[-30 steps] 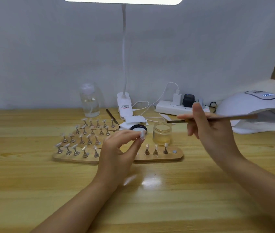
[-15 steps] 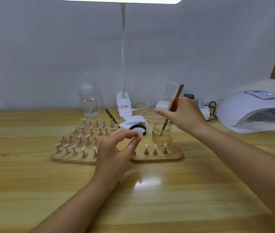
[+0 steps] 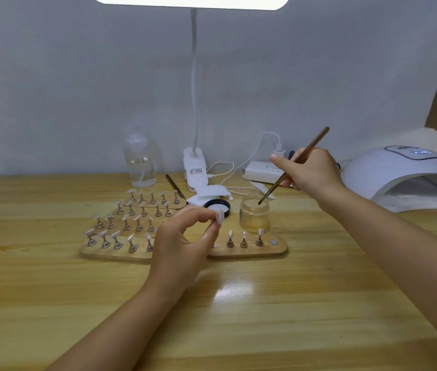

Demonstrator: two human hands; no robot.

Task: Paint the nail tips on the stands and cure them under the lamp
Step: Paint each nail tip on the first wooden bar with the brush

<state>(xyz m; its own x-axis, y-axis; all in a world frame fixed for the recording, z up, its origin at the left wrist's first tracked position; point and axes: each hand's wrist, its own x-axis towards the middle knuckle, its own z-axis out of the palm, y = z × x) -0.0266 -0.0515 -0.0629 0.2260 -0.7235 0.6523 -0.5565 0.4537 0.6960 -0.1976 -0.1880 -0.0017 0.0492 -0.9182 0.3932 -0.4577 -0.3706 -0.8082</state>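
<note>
Readable text: the white dome-shaped curing lamp (image 3: 402,175) at right has a lit display panel on top, digits too blurred to read. The white clip base of the gooseneck desk lamp (image 3: 195,167) carries a small red-and-white label, print illegible. No other writing visible.

Left hand (image 3: 182,245): thumb and forefinger curled, pinching one pale translucent nail tip (image 3: 220,217) held up over the wooden table (image 3: 265,317), in front of the black jar lid (image 3: 217,206) and left of the small clear glass jar of yellowish gel (image 3: 254,215). Whether a stand comes with the tip: cannot tell, fingers cover it.

Right hand (image 3: 311,172): fingers clamped on a thin brown-handled brush (image 3: 296,163), tilted, bristle end down inside the jar mouth, handle end up and to the right.

The light wooden boards with rows of small metal stands carrying nail tips (image 3: 131,223) sit behind and left of the left hand. The near board (image 3: 249,250) runs to the right, three stands with tips visible there, just in front of the jar.

Behind the boards: clear plastic bottle (image 3: 139,162), white power strip (image 3: 262,171) with a charger plugged in.
</note>
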